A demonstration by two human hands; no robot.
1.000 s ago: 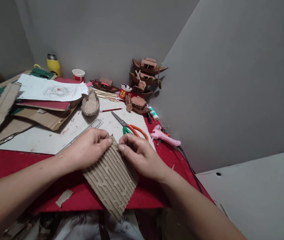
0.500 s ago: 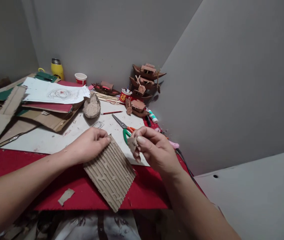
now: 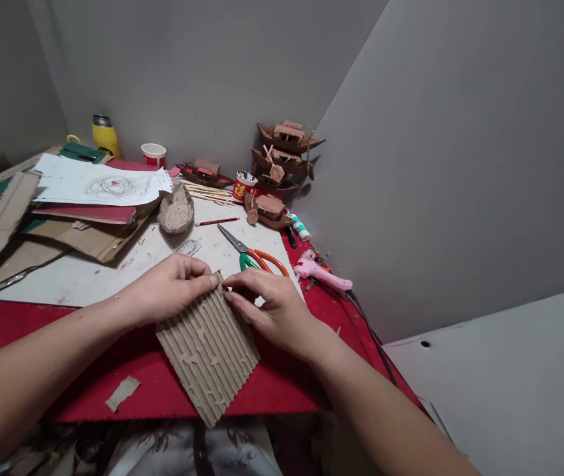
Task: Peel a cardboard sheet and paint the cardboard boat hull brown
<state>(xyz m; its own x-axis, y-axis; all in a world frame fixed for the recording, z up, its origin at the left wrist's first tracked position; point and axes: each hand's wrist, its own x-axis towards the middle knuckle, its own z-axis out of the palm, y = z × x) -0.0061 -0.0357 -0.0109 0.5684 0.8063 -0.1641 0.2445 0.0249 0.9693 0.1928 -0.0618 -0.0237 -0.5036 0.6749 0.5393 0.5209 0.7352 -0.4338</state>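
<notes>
A square piece of corrugated cardboard (image 3: 207,357) with its ribbed side up lies tilted over the front of the red table cover (image 3: 28,324). My left hand (image 3: 170,287) grips its far left edge with closed fingers. My right hand (image 3: 266,307) is back at the far corner, thumb and forefinger pinching the cardboard's top layer beside my left fingertips. Both forearms reach in from the bottom of the picture.
Green-and-orange scissors (image 3: 254,254) and a pink glue gun (image 3: 321,272) lie just beyond my right hand. A woven cardboard hull (image 3: 176,208), a red pencil (image 3: 218,221), model boats (image 3: 282,155), cups, a yellow bottle (image 3: 105,135) and stacked cardboard sheets (image 3: 78,225) fill the table. A grey wall stands close on the right.
My right hand pulled a torn scrap up and away to the right, then came back down to the cardboard's far corner without the scrap. My left hand kept its hold.
</notes>
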